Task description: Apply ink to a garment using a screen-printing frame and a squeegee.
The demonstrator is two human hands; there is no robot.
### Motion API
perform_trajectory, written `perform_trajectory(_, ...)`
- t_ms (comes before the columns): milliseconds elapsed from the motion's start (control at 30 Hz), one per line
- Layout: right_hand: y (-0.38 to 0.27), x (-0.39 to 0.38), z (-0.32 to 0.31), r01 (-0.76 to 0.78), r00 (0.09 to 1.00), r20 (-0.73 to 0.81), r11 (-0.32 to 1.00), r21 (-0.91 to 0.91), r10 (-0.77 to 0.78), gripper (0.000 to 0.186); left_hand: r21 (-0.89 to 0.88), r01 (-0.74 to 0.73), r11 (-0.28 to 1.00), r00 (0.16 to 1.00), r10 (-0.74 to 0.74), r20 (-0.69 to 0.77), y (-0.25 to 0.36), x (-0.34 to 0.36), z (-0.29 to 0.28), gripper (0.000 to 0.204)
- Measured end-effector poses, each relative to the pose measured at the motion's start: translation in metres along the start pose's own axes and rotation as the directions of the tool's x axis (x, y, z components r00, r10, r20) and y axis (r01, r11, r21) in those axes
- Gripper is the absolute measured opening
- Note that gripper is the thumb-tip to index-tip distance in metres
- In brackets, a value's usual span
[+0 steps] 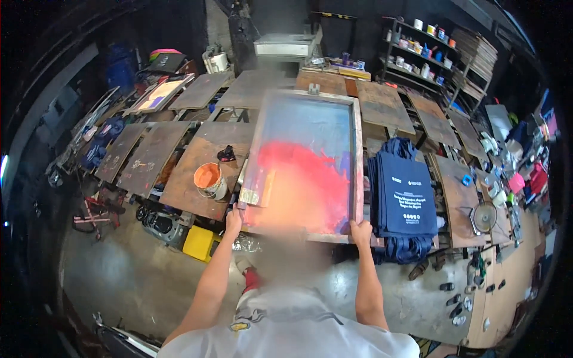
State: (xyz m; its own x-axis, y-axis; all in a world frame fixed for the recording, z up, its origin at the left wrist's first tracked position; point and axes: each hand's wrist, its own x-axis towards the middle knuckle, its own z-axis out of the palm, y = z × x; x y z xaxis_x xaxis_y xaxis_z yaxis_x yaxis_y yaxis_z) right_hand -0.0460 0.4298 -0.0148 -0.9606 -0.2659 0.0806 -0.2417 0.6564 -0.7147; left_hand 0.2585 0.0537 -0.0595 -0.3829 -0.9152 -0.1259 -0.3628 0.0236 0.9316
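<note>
A wooden screen printing frame (358,161) lies before me, tilted slightly. Its mesh (304,173) is blue-grey at the far part and smeared red, pink and orange over the near part. My left hand (234,221) grips the near left corner. The near right corner is in my right hand (360,231), with the fingers mostly hidden under the wood. A flat orange strip (270,188) lies at the frame's left side; I cannot tell what it is. Left of the frame stands a bucket (211,185) of orange ink. Stacked navy tote bags (406,197) lie close to its right.
Rows of worn wooden boards (382,107) stretch left and right. A small black item (226,153) sits behind the bucket. Below are a yellow container (202,243) and several shoes (456,307). Shelves (421,53) of jars stand at the back right; a fan (483,217) is at the right.
</note>
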Motion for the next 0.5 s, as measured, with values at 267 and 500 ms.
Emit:
perform_trajectory(267,-0.074,0.006,-0.032,0.043,0.999,0.019,0.999,0.008,-0.043,0.054,-0.091,-0.100,0.991,0.984,0.085,-0.157,0.054,-0.016,-0.051,0.042)
perform_trajectory(500,-0.167,-0.030,-0.033,0.247,0.969,0.014,0.968,0.039,-0.248,0.052,-0.126,-0.217,0.968,0.919,0.159,-0.361,0.063,-0.034,-0.141,0.062)
